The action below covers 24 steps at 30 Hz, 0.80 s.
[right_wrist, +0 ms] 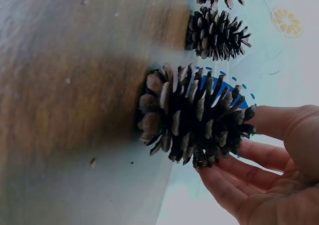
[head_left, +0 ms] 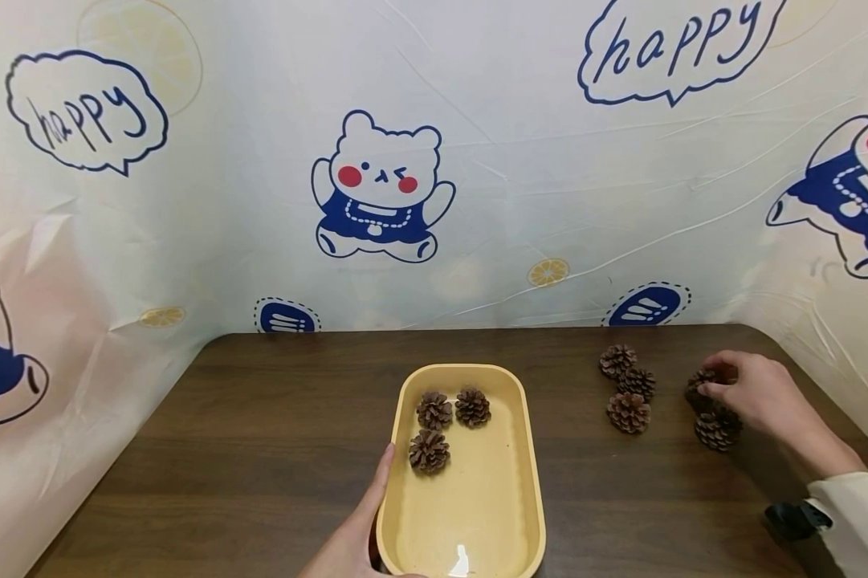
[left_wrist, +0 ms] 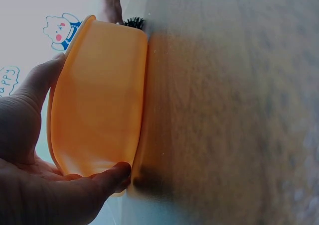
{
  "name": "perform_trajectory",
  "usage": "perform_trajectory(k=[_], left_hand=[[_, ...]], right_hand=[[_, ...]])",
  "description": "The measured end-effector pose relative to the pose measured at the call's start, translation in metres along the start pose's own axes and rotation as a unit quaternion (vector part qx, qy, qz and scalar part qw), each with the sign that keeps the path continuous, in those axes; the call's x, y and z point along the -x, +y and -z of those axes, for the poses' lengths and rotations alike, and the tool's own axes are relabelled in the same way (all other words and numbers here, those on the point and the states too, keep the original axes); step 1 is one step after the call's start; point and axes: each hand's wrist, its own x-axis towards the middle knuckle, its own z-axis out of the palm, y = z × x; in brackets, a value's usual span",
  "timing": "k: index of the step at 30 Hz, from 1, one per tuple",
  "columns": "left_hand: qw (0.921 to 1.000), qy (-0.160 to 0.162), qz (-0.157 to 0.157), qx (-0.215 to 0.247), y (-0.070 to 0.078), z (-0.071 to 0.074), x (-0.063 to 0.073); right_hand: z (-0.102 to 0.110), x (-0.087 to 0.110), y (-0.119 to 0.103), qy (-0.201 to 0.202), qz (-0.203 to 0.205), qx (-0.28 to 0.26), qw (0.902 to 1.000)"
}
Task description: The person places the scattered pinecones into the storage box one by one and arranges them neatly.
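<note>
My left hand grips the near left side of a yellow rectangular tray. In the left wrist view, its thumb lies at the rim and its fingers come round the tray's end. Three pine cones sit in the far left part of the tray. At the right of the table my right hand pinches a brown pine cone between thumb and fingers. Another pine cone stands just nearer, below that hand. The right wrist view shows a cone large, with fingertips at its far side.
Three more pine cones stand close together between the tray and the right hand. A dark wooden table carries everything. Behind and beside it hangs a pale printed curtain with bear drawings.
</note>
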Motion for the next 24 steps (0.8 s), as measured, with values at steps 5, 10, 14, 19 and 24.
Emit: perform_trajectory(k=[5,10,14,19,24], left_hand=[[1.0000,0.003,0.002,-0.006,0.000,0.000,0.000],[0.9999,0.006,-0.003,-0.014,0.000,0.000,0.000],[0.9999,0.001,-0.007,-0.012,0.000,0.000,0.000],[0.9999,0.002,-0.002,-0.012,0.000,0.000,0.000],[0.9999,0.003,0.001,-0.010,0.001,0.000,0.000]], right_hand=[[0.000,0.000,-0.005,0.026,0.017,-0.002,0.9995],[0.000,0.000,-0.012,0.048,0.040,-0.004,0.9981],[0.001,0.000,-0.020,0.066,0.056,0.001,0.9962],[0.002,0.001,-0.032,0.089,0.079,0.010,0.9928],[0.003,0.004,-0.046,0.095,0.088,0.004,0.9915]])
